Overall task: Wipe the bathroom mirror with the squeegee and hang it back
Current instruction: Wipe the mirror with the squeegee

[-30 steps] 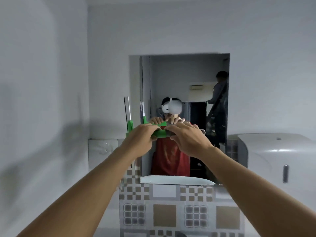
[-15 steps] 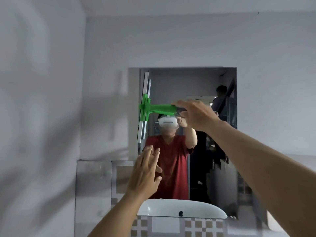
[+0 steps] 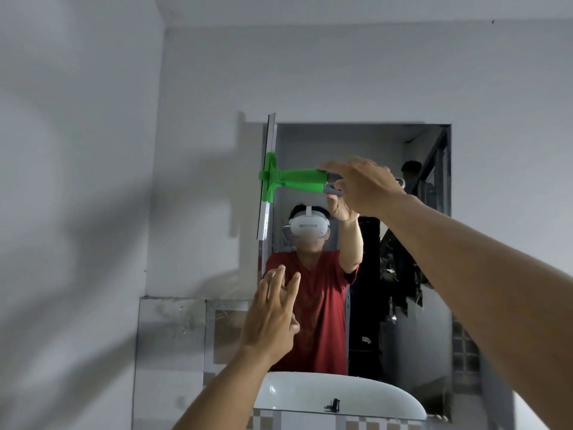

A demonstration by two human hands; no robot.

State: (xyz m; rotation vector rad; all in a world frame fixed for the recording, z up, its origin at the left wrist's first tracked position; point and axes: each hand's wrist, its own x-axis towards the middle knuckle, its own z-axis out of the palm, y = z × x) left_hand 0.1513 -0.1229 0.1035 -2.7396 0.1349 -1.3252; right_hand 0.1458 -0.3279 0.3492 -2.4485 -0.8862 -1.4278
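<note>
Squeegee (image 3: 280, 180): its long metal blade stands upright along the left edge of the bathroom mirror (image 3: 366, 144), the top end overlapping the plain grey wall (image 3: 93, 181) above the frame. Its moulded green plastic handle runs level to the right, ending in a ribbed grey stub. Lower down, the left hand (image 3: 273, 318) hovers before the glass, grip wide, fingers spread, holding nothing. Beneath it the mirror shows a smooth white basin (image 3: 325, 395), with patterned square tiles (image 3: 356, 425) below. Farther right, the right hand (image 3: 361, 187) has its grip closed on the handle's end.
</note>
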